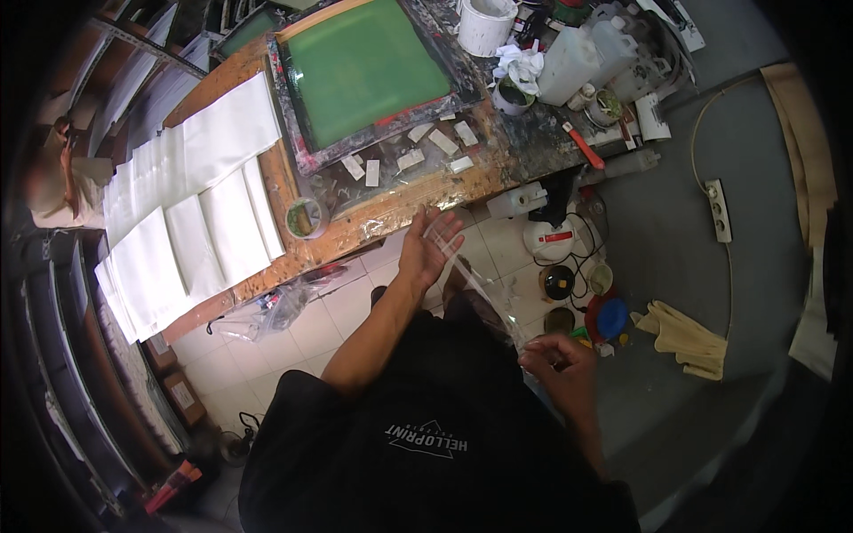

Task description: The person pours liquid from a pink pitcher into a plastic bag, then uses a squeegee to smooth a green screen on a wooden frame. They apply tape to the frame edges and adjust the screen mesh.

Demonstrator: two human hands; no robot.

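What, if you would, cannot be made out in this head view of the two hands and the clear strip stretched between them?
- Clear strip: transparent, so its edges and both ends are lost against the floor.
- Right hand: fingers curl inward and hide its grip on the strip.
- Left hand: whether it pinches or only touches the strip is too small to tell.
- Tape roll on the table: details too small.

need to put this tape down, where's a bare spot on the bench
Both hands, left hand and right hand, stretch a clear tape strip. Free bench: the front edge strip between the tape roll and the labels. Crowded: white sheets left, green screen frame centre, bottles right.
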